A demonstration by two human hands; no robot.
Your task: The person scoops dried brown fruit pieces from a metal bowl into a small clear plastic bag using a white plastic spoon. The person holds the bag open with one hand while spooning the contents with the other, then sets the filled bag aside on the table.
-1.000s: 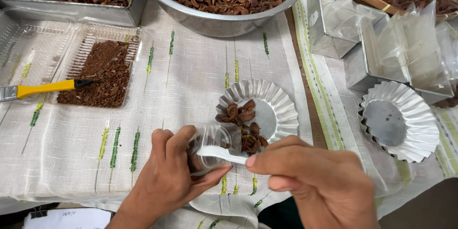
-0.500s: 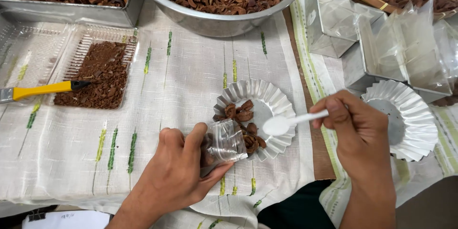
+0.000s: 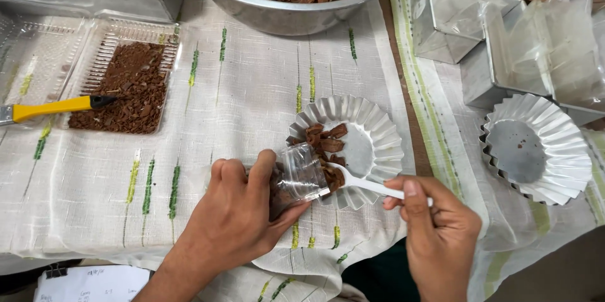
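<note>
Clear pouch (image 3: 301, 173) in left hand (image 3: 236, 217)

- Left hand (image 3: 236, 214): bare, no glove, ring or watch visible; forearm unsleeved.
- Right hand (image 3: 441, 233): bare likewise; short nails, wrist uncovered.

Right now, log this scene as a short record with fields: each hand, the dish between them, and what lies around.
left hand: holds a small clear bag, mouth at the dish rim
right hand: grips a white spoon, bowl end among the brown pieces
fluted metal dish: holds brown dried pieces
second fluted dish: to the right, nearly bare
clear tray: brown crumbs, yellow-handled tool resting on it
</note>
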